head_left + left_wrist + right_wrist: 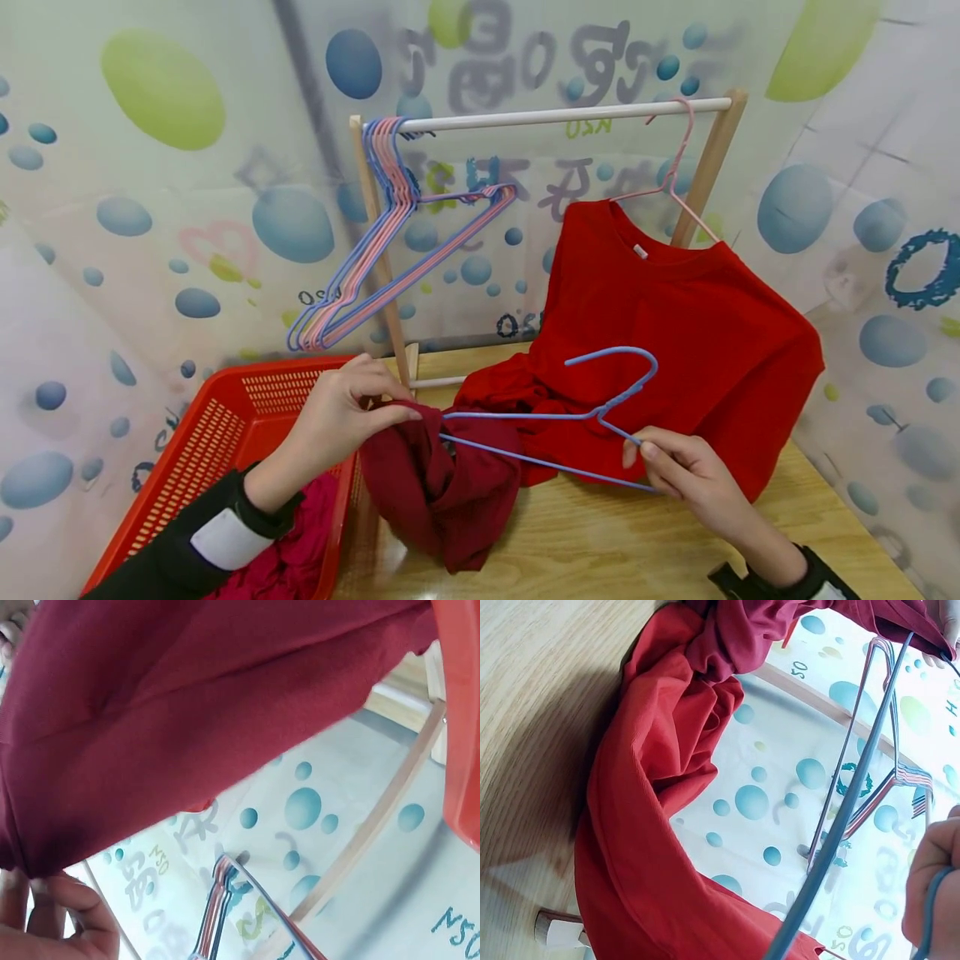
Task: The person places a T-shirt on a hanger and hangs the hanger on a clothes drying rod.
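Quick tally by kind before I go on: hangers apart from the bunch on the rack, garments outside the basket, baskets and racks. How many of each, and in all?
Hangers: 2 (blue hanger, pink hanger)
Garments: 2 (bright red shirt, dark red garment)
Baskets: 1 (red basket)
Racks: 1 (rack)
Total: 6

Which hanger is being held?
The blue hanger gripped by the right hand; the bunched hangers and the pink one bearing the red shirt hang from the white rail.
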`<act>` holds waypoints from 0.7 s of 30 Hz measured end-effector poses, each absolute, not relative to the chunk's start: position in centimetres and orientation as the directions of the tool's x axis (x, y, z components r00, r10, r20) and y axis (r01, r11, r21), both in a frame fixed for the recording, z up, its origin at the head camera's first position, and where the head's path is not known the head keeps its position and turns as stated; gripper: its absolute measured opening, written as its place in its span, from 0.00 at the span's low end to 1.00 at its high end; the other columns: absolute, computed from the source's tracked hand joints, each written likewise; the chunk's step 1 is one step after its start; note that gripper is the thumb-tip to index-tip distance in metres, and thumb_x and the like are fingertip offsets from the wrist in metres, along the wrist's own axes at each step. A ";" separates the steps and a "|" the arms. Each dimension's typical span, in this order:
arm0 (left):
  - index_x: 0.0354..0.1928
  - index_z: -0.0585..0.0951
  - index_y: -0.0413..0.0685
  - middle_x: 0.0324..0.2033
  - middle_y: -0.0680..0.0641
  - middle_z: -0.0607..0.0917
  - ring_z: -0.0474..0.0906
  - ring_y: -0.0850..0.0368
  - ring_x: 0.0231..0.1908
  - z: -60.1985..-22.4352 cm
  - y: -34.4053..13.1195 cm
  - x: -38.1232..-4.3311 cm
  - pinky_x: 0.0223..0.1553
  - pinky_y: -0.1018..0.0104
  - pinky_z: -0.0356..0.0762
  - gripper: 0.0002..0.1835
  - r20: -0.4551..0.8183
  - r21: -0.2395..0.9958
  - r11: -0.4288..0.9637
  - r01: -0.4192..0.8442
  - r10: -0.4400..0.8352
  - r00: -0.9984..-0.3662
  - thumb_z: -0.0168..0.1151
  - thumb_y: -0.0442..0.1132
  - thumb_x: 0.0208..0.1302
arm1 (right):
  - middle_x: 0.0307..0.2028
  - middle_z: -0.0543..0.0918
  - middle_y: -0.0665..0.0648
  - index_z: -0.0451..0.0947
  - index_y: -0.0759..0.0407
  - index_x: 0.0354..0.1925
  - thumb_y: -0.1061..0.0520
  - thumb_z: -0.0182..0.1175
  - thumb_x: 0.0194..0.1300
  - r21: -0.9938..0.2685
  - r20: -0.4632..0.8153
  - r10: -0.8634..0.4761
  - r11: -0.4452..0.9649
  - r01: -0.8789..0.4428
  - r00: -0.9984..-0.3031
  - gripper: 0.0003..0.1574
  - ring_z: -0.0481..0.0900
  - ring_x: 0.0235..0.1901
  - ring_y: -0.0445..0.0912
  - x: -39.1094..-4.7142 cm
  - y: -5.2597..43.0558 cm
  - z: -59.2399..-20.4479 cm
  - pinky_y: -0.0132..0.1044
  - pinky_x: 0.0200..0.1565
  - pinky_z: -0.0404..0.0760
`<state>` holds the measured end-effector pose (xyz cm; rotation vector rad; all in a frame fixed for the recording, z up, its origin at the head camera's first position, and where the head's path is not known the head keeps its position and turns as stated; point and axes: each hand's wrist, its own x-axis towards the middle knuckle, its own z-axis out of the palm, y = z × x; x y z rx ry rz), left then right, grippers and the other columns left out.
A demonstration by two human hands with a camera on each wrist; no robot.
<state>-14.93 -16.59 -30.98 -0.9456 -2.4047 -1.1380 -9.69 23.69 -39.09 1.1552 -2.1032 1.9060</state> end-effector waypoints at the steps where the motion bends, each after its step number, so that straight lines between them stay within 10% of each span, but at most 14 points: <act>1: 0.29 0.87 0.62 0.25 0.66 0.80 0.67 0.66 0.27 -31.0 -16.6 -14.8 0.24 0.71 0.65 0.02 0.530 0.569 0.466 0.678 0.424 -0.735 0.72 0.44 0.52 | 0.14 0.60 0.49 0.74 0.63 0.42 0.80 0.32 0.66 -0.821 0.525 -0.464 -0.056 -0.568 -0.714 0.27 0.58 0.14 0.37 -9.7 23.6 -39.1 0.30 0.18 0.61; 21: 0.37 0.80 0.55 0.31 0.64 0.82 0.78 0.69 0.32 -31.4 -15.2 -13.9 0.34 0.71 0.75 0.10 0.508 0.563 0.490 0.666 0.430 -0.746 0.71 0.36 0.53 | 0.14 0.60 0.49 0.74 0.62 0.42 0.79 0.34 0.67 -0.809 0.546 -0.396 -0.021 -0.587 -0.738 0.24 0.56 0.13 0.35 -9.9 22.7 -38.9 0.28 0.18 0.57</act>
